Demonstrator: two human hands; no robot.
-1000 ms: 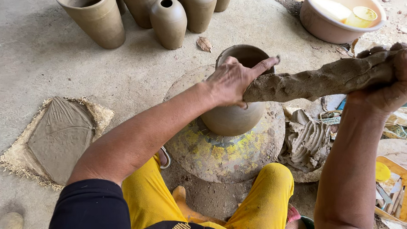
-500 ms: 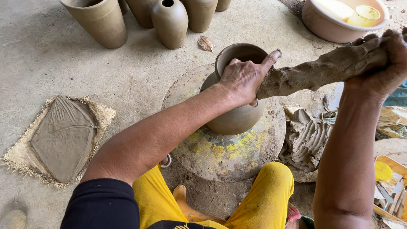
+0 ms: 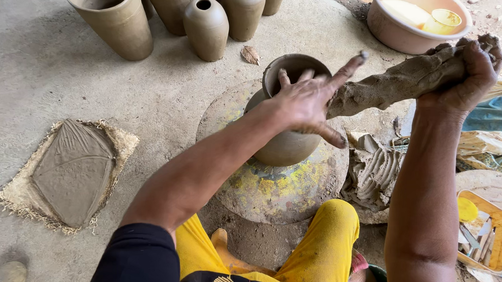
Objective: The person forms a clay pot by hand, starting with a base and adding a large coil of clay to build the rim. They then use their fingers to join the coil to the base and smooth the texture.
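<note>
Clay coil meeting the rim of a pot on the wheel

The pot (image 3: 290, 139) stands at the wheel (image 3: 275, 185) centre; the left hand (image 3: 308, 102), fingers spread, presses the thick clay coil (image 3: 395, 84) onto its rim, while the right hand (image 3: 462, 75) grips the coil's far end aloft. The unsupported span could sag, likely tearing at the join.

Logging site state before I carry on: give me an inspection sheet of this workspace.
Surface: concrete floor, dusty.
Job's things: clay pot on wheel; clay coil reaching the rim.
Clutter: clay slab on sacking, clay scraps, tool tray.
Hands: left hand on the pot rim; right hand gripping the coil.
Cables: nothing seen.
Surroundings: finished pots, basin holding a yellow cup.
</note>
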